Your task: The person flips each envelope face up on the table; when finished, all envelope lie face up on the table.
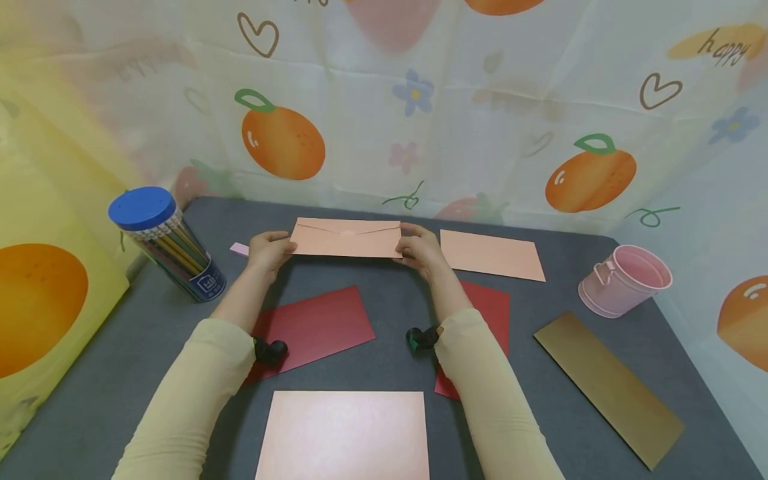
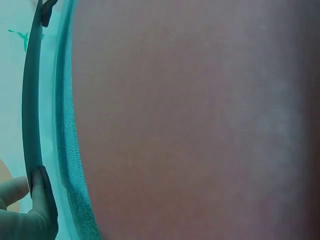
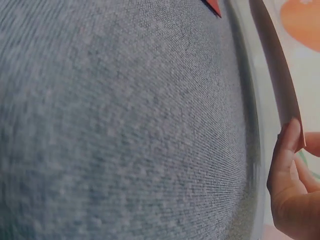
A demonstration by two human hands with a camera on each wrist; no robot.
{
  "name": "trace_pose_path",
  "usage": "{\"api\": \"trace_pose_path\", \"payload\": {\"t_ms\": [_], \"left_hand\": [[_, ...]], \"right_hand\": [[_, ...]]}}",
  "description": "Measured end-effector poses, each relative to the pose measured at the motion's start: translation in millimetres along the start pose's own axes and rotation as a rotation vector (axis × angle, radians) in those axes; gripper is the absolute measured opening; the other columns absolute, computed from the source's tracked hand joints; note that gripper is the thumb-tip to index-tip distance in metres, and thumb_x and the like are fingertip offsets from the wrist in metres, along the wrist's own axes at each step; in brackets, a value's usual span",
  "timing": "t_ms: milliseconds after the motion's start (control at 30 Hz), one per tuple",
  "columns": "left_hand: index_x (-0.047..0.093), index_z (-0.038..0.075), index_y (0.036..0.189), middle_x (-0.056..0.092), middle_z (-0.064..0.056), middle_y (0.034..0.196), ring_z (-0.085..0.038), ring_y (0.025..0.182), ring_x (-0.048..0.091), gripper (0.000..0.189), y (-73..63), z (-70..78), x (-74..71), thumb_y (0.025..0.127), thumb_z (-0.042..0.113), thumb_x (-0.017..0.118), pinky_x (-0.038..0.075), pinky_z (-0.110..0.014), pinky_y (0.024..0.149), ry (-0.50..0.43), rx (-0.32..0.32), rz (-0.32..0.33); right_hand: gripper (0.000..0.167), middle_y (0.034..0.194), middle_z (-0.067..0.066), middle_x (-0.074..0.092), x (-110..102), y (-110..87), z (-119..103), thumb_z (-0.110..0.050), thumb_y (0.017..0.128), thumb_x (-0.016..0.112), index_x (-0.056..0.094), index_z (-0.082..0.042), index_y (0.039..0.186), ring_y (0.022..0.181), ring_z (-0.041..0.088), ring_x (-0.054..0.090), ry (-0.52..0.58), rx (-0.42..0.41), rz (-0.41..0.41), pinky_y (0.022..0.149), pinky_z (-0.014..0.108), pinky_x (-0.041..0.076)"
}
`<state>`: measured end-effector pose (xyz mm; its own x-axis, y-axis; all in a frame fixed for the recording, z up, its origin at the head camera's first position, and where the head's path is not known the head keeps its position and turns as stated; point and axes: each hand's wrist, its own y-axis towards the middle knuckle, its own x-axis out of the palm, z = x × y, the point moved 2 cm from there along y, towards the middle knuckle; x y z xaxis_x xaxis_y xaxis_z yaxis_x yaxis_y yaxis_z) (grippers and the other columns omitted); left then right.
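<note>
A pale pink envelope (image 1: 346, 239) with its flap side showing is held up near the far edge of the table. My left hand (image 1: 271, 252) pinches its left end between thumb and fingers, and my right hand (image 1: 423, 249) pinches the right end. In the left wrist view the envelope (image 2: 31, 100) appears edge-on, gripped at its lower end by the left hand (image 2: 35, 210). Seen from the right wrist, the envelope (image 3: 281, 75) is also nearly edge-on, its corner between the thumb and fingers of the right hand (image 3: 295, 185).
Red envelopes (image 1: 324, 327) (image 1: 493, 313) lie under the forearms. Another pink envelope (image 1: 492, 255) lies at the back right, a larger pink sheet (image 1: 348, 433) in front. A gold envelope (image 1: 609, 390), pink bucket (image 1: 624, 280) and blue-lidded pencil tub (image 1: 174, 243) stand or lie toward the sides.
</note>
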<state>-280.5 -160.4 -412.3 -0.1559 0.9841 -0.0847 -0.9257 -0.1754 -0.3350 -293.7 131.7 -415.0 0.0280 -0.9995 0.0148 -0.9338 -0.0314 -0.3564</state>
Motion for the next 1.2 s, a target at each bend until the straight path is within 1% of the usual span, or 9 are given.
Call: {"api": "trace_pose_path", "payload": {"t_ms": [67,133,233,333,400,600,733,933,1200], "left_hand": [[0.043,-0.008,0.143,0.055,0.002,0.089,0.004,0.069,0.054,0.051,1.7,-0.5,0.6,0.094,0.0,0.055,0.049,-0.028,0.104,0.018,0.005,0.034],[0.047,-0.007,0.141,0.057,0.002,0.088,0.003,0.068,0.054,0.049,3.5,-0.9,1.2,0.094,0.001,0.056,0.048,-0.029,0.105,0.035,0.001,0.061],[0.05,-0.003,0.141,0.063,-0.012,0.113,-0.003,0.084,0.06,0.049,5.2,-0.4,2.0,0.093,-0.002,0.055,0.049,-0.026,0.101,0.065,-0.015,0.08],[0.05,-0.001,0.142,0.052,-0.019,0.144,-0.013,0.112,0.054,0.052,7.3,-0.3,1.7,0.091,-0.007,0.051,0.045,-0.023,0.096,0.105,-0.029,0.08],[0.049,0.0,0.143,0.045,-0.018,0.152,-0.018,0.125,0.046,0.055,8.1,0.0,1.2,0.089,-0.01,0.047,0.04,-0.023,0.093,0.126,-0.027,0.086],[0.054,0.0,0.139,0.056,-0.019,0.143,-0.022,0.119,0.048,0.059,9.7,1.8,0.0,0.083,-0.014,0.047,0.038,-0.016,0.076,0.18,0.018,0.177],[0.058,0.001,0.136,0.062,-0.018,0.135,-0.021,0.116,0.052,0.055,11.5,0.7,0.9,0.083,-0.012,0.048,0.038,-0.013,0.067,0.223,0.038,0.218],[0.057,0.001,0.137,0.061,-0.017,0.138,-0.028,0.137,0.043,0.056,11.0,-2.0,0.8,0.084,-0.008,0.039,0.037,-0.021,0.082,0.361,0.065,0.178],[0.047,-0.002,0.144,0.054,-0.019,0.145,-0.032,0.142,0.042,0.061,9.5,-0.2,-0.2,0.085,-0.007,0.031,0.041,-0.035,0.102,0.408,0.087,0.087]], "right_hand": [[0.061,0.143,0.02,0.047,0.8,0.6,0.9,0.005,0.088,0.058,0.046,-0.01,0.146,0.084,0.013,0.059,0.029,0.007,0.011,0.068,0.019,0.058],[0.057,0.141,0.021,0.051,1.7,1.8,2.2,0.006,0.089,0.06,0.048,-0.004,0.144,0.08,0.01,0.061,0.06,0.013,0.033,0.066,0.017,0.057],[0.048,0.128,0.02,0.06,3.0,3.9,4.2,0.006,0.089,0.062,0.055,0.002,0.136,0.073,0.007,0.063,0.087,0.017,0.076,0.063,0.015,0.056],[0.044,0.113,0.015,0.062,4.1,5.0,6.0,0.007,0.088,0.064,0.06,0.002,0.132,0.07,0.007,0.063,0.088,0.017,0.106,0.062,0.016,0.057],[0.044,0.112,0.014,0.062,5.3,4.7,6.8,0.007,0.088,0.064,0.061,0.0,0.131,0.072,0.008,0.063,0.073,0.02,0.108,0.065,0.018,0.057],[0.05,0.135,0.02,0.059,7.5,3.8,7.3,0.013,0.085,0.061,0.061,-0.003,0.132,0.089,0.016,0.062,0.027,0.03,0.083,0.09,0.03,0.058],[0.051,0.137,0.02,0.06,8.2,5.4,7.3,0.015,0.083,0.062,0.061,-0.001,0.131,0.105,0.024,0.065,0.023,0.034,0.105,0.097,0.034,0.056],[0.049,0.137,0.018,0.061,9.4,5.1,7.9,0.016,0.084,0.062,0.061,0.002,0.131,0.124,0.027,0.062,0.026,0.04,0.126,0.1,0.034,0.054],[0.047,0.134,0.019,0.063,9.7,3.3,7.1,0.015,0.085,0.059,0.062,0.002,0.13,0.126,0.026,0.062,-0.037,0.041,0.132,0.101,0.035,0.053]]}}
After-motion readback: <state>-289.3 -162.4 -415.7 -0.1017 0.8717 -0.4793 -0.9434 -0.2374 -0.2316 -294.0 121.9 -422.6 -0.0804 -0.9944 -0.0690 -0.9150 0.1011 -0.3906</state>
